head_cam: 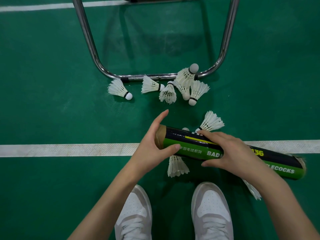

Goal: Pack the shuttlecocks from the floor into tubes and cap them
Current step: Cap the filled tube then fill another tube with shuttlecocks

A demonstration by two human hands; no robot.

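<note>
Item: our own body, seen from above. We have two bare forearms, no sleeves, no watch, bands or rings showing. Our left hand (pixel 152 144) and right hand (pixel 230 151) are gloveless, with short, plain nails. At six o'clock we wear a pair of low trainers: the left shoe (pixel 134 215) and right shoe (pixel 211 212) are white with pale grey panels, small punched holes over the toes, and white laces at the lower edge.
</note>
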